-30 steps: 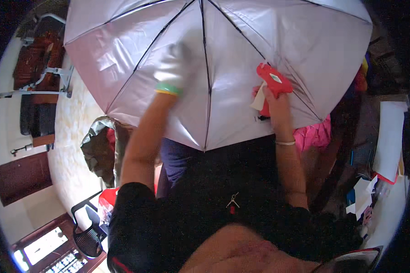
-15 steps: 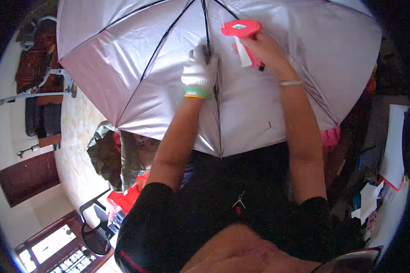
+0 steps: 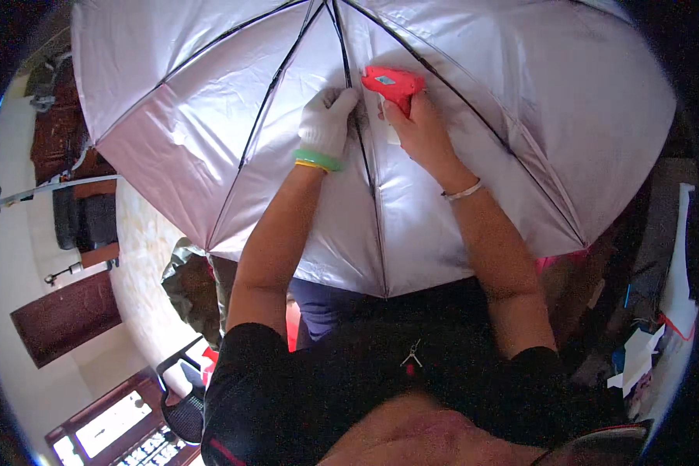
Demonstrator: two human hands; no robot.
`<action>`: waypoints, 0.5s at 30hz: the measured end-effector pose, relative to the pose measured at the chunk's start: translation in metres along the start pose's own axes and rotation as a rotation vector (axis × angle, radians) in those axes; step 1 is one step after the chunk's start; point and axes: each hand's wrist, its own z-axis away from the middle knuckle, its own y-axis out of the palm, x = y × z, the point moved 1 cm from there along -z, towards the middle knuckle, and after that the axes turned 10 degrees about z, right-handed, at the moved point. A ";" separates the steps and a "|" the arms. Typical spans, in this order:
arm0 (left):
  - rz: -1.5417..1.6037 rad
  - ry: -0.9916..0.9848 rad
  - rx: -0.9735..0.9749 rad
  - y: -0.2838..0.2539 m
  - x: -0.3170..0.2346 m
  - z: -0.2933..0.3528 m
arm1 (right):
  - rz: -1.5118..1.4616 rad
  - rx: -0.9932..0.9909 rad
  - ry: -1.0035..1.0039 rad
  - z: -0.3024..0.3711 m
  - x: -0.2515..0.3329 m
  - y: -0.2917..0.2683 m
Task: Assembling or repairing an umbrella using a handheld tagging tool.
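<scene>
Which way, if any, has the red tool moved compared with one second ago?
Yes: judged against the umbrella, the red tool in the right hand has moved left, close to the middle rib, and farther from the lower edge.

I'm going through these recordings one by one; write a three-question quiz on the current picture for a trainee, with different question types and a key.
1. Multiple choice: which of the hands wears the white glove?
A) the left hand
B) the right hand
C) neither

2. True or false: the umbrella is folded shut.

3. Fill in the colour: the right hand grips a ____ handheld tool.

Key: 1. A, the other hand is bare. 2. False, it is spread open with its silvery inside and dark ribs showing. 3. Red.
</scene>
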 end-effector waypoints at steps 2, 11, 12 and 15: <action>0.153 -0.061 0.051 -0.001 0.002 -0.002 | -0.005 0.002 -0.021 0.000 -0.001 -0.001; 0.243 -0.073 0.102 -0.005 0.005 -0.006 | -0.277 0.196 0.200 -0.007 0.020 -0.016; 0.219 -0.059 0.084 -0.005 0.004 -0.006 | -0.202 0.248 0.207 -0.009 0.016 -0.016; 0.193 -0.087 0.070 0.002 -0.012 0.003 | -0.321 0.338 0.301 -0.013 0.005 -0.018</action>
